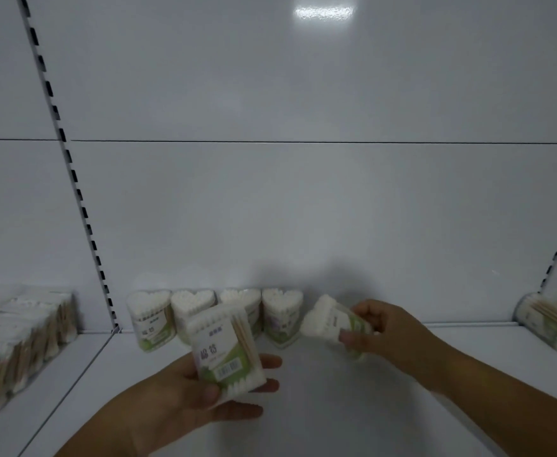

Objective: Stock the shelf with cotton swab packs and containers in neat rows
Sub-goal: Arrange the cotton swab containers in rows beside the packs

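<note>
Several heart-shaped clear containers of cotton swabs point(194, 308) stand in a row against the back panel of the white shelf point(369, 407). My left hand point(184, 394) holds another container point(224, 351) upright in front of the row, its green label with a barcode facing me. At the row's right end, my right hand point(382, 328) grips a tilted container point(331, 321), its swab tips pointing left toward the last standing one.
Flat packs of wooden-stick swabs point(16, 344) fill the neighbouring shelf bay on the left, beyond a slotted upright point(72, 179). One more container point(551, 321) lies on its side at the far right by the other upright. Bare shelf spreads between it and my right hand.
</note>
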### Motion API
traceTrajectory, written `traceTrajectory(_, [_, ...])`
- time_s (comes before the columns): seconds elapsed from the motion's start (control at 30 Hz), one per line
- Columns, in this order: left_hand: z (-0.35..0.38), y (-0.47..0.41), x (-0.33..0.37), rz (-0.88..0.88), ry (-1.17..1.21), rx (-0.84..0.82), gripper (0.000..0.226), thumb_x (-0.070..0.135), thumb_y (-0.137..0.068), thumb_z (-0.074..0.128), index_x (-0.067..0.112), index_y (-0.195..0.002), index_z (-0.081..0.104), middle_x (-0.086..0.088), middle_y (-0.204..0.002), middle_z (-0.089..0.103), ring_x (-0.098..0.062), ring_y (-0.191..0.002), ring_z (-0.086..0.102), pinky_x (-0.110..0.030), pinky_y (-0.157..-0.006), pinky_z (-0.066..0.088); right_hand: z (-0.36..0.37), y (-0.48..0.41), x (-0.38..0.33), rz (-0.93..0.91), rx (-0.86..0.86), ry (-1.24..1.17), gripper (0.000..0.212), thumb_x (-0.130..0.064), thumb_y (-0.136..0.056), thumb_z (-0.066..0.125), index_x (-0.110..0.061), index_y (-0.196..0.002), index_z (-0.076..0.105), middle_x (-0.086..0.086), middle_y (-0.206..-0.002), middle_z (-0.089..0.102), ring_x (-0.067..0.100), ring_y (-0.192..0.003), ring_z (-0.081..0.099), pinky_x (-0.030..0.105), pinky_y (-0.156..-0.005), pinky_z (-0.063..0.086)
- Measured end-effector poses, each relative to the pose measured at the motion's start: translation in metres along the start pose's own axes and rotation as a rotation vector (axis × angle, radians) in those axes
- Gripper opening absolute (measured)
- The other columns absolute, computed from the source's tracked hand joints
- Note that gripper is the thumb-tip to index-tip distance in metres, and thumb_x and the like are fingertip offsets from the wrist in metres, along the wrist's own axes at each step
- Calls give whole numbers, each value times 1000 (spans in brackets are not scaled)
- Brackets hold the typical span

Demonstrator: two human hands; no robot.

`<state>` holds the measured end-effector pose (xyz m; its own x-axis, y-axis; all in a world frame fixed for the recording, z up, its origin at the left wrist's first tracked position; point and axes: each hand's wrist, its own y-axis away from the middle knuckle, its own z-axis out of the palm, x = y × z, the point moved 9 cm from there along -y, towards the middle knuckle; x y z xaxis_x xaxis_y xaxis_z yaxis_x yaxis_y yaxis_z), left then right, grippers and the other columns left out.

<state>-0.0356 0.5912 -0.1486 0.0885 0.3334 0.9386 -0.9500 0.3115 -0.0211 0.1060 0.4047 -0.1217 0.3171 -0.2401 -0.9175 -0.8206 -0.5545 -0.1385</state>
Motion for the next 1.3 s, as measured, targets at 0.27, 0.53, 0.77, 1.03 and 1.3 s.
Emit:
traceTrajectory(0.27, [-19, -8, -12, -66, -126, 283, 56, -10, -53, 63, 5, -106, 60, -25, -83, 70, -32, -67, 68, -36, -56, 57, -8, -23, 34, -96, 183, 135, 22, -27, -77, 78, -27, -96, 68, -14, -89, 73, -2, -83, 66, 7, -70, 45])
traceTrajectory(0.53, [-24, -12, -15, -78, -252, 286, 98, 2, -34, 96, 31, -116, 50, 2, -104, 74, -21, -95, 71, -28, -67, 56, -7, -28, 40, -87, 240, 231, 35, -37, -71, 82, -29, -97, 60, -11, -88, 70, 0, -82, 65, 17, -76, 51])
traceTrajectory(0.77, [-18, -16, -13, -65, -411, 261, 91, 8, -55, 90, 33, -128, 42, 10, -116, 69, -13, -103, 67, -27, -77, 55, -10, -29, 38, -134, 288, 340, 15, -35, -73, 80, -33, -74, 65, -14, -78, 68, -11, -70, 58, 4, -64, 41])
traceTrajectory(1.03, [0, -21, -9, -137, -617, 386, 76, 23, -51, 88, 20, -118, 53, 2, -94, 74, -19, -75, 68, -30, -61, 53, -35, -4, -29, -283, 380, 262, 18, -24, -89, 63, -24, -71, 62, -11, -65, 59, 1, -62, 53, 16, -59, 37])
traceTrajectory(1.3, [94, -75, 39, -25, -1513, 236, 63, 56, -51, 82, 48, -106, 51, 29, -80, 57, 21, -75, 50, -3, -56, 37, -8, 57, -58, -382, -231, 644, 61, -63, -67, 70, -49, -120, 46, -27, -105, 59, -9, -92, 56, 9, -73, 46])
